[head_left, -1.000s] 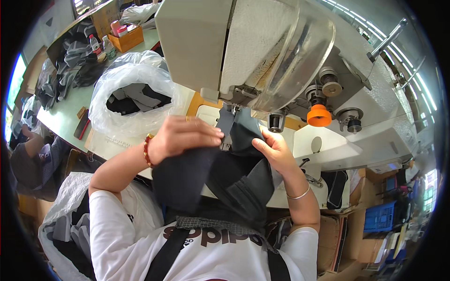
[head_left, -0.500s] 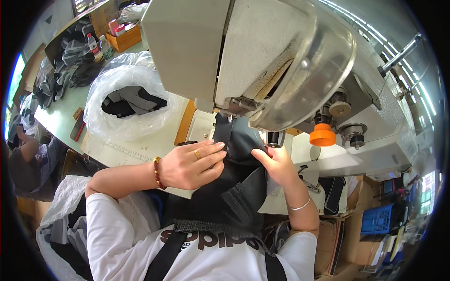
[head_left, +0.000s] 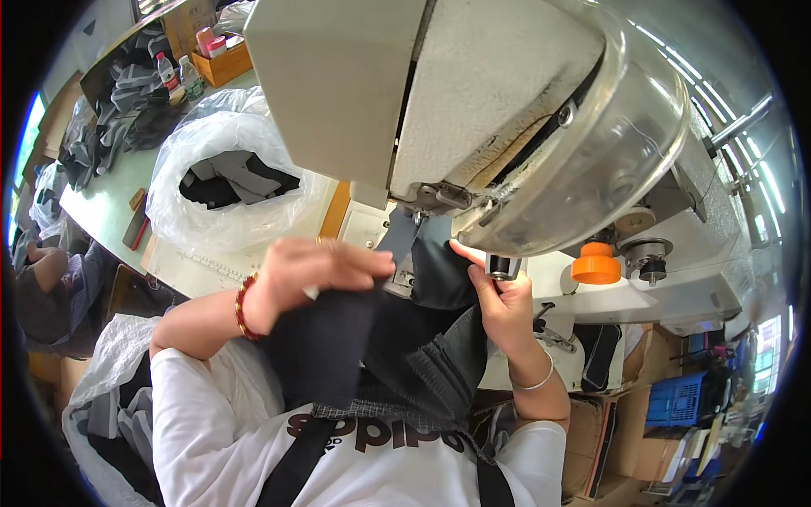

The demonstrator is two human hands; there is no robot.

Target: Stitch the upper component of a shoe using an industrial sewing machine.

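Note:
A piece of black fabric (head_left: 443,275) lies under the head of a white sewing machine (head_left: 338,76), by the needle area. My right hand (head_left: 503,308) grips its right edge, the thumb near me and the index finger reaching along the cloth. Left of it, my left hand (head_left: 325,270) is blurred by motion. A dark fabric piece (head_left: 325,346) hangs from its fingers, blurred too. More dark cloth with a ribbed part (head_left: 435,359) spreads down to my lap. A metal plate (head_left: 400,279) shows between the fabrics.
Left of the machine, a clear plastic bag (head_left: 169,182) holds grey and black pieces. Beyond it are bottles (head_left: 190,78), an orange box (head_left: 224,63) and cloth heaps. An orange knob (head_left: 596,264) sits on the right. Another person's arm (head_left: 51,270) shows at far left.
My left hand has risen off the cloth by the needle and moved left, a dark fabric piece moving with it. The metal plate has come into view. My right hand has shifted slightly.

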